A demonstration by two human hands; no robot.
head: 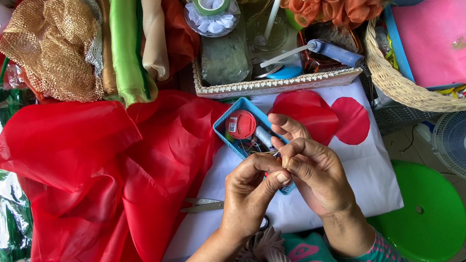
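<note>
The left hand (250, 187) and the right hand (315, 172) are brought together just above the white table (356, 177), fingertips pinched on something very small between them; what it is cannot be told, perhaps a needle or thread. Just beside the left wrist, small scissors (202, 205) are laid on the table. Directly behind the hands a blue plastic tray (223, 130) is placed, with a red thread spool (240, 124) and other small sewing items inside.

It is judged that cutting is partly done: red fabric circles (325, 119) are already laid on the white surface, while a large red cloth (99, 178) is left uncut at the left. No sewn piece is seen yet.

Open room is small. The table edge is close on the right, where a green stool (425, 216) stands. Further back, a basket box (273, 81) and fabric rolls (128, 45) are crowded together.
</note>
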